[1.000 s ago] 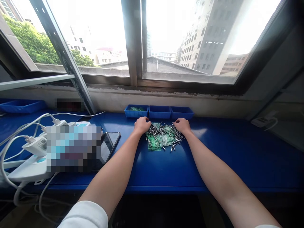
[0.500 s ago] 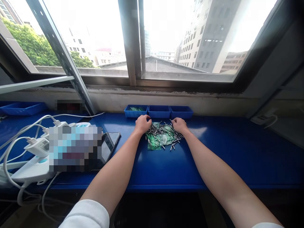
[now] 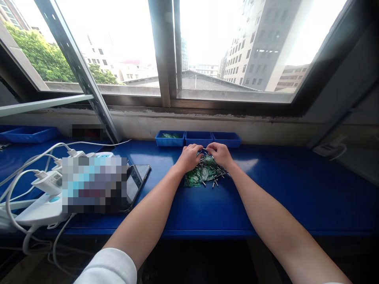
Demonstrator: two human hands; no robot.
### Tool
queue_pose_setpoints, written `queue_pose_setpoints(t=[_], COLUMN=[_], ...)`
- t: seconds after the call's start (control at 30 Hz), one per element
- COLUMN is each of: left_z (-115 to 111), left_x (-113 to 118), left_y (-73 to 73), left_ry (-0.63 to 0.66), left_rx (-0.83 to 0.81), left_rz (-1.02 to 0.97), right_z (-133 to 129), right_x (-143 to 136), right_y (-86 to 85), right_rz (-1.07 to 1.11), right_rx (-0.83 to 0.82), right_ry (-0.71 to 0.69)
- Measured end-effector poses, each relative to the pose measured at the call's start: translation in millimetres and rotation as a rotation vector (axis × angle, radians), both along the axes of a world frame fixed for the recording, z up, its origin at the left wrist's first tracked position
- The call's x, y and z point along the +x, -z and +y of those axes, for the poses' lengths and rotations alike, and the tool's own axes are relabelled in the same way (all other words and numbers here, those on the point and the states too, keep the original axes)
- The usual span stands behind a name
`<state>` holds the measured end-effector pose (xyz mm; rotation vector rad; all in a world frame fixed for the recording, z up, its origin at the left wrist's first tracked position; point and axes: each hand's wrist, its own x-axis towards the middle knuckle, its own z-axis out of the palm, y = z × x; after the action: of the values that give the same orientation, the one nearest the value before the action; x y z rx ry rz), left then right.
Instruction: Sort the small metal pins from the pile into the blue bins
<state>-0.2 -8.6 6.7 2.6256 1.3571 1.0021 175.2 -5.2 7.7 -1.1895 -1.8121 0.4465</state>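
A pile of small metal pins (image 3: 215, 182) lies on and around green printed plastic bags (image 3: 193, 178) on the blue table. My left hand (image 3: 191, 157) is over the pile's left back part, fingers curled and closed. My right hand (image 3: 219, 153) is at the back right of the pile, with thumb and fingers pinched. The fingertips of both hands nearly meet above the back of the pile, around something small and thin that I cannot make out.
Three blue bins stand behind the pile; the left bin (image 3: 169, 139) holds green bags. Left of my arm lie a phone (image 3: 139, 181) and a white power strip (image 3: 41, 211) with chargers and cables. A metal shelf post (image 3: 103, 114) rises at the back left.
My left hand has moved right across the pile, towards my right hand. My right hand has shifted slightly left, and the fingertips are now close together.
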Motion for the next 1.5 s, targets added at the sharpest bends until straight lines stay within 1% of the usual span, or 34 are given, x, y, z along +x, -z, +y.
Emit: queue_pose_setpoints(t=[0.13,0.27,0.53,0.7,0.77,0.83,0.9,1.0,1.1,1.27,1.37,1.5], left_z=[-0.5,0.8,5.4,9.0,10.9,13.3,16.3,21.4,26.4,31.4,32.0,31.9], left_x=[-0.1,-1.8,-5.9,-5.6,-5.6,-7.0,-10.6,-19.1,-27.4,-33.9,-34.5,-34.2], left_y=[-3.7,-4.8,-3.7,0.4,1.5,1.9,1.7,1.8,3.6,8.2,8.7,7.5], left_ry=[-0.035,-0.058,-0.106,-0.058,-0.072,-0.131,-0.211,-0.331,-0.422,-0.493,-0.499,-0.484], left_rx=[0.005,-0.021,-0.062,-0.022,-0.005,0.008,0.009,-0.018,-0.083,-0.199,-0.240,-0.247], left_rz=[-0.038,-0.035,-0.055,-0.122,-0.177,-0.248,-0.302,-0.333,-0.337,-0.284,-0.265,-0.249], right_z=[-2.8,-3.2,-6.9,-4.7,-2.2,1.0,5.0,11.3,16.5,19.7,20.2,22.1], right_x=[-4.5,-5.6,-1.6,2.2,3.4,5.5,9.2,17.9,26.4,31.2,30.5,30.7], right_y=[-2.4,-1.9,-4.5,-3.3,-1.9,0.0,2.8,8.4,14.0,18.0,17.5,17.2], right_rz=[0.108,0.198,0.347,0.401,0.399,0.399,0.363,0.185,0.036,-0.167,-0.243,-0.279], right_rx=[-0.073,-0.118,-0.176,-0.203,-0.200,-0.164,-0.089,0.017,0.029,-0.022,-0.044,-0.055], right_ry=[-0.091,-0.164,-0.174,-0.194,-0.183,-0.118,0.014,0.266,0.420,0.540,0.561,0.568])
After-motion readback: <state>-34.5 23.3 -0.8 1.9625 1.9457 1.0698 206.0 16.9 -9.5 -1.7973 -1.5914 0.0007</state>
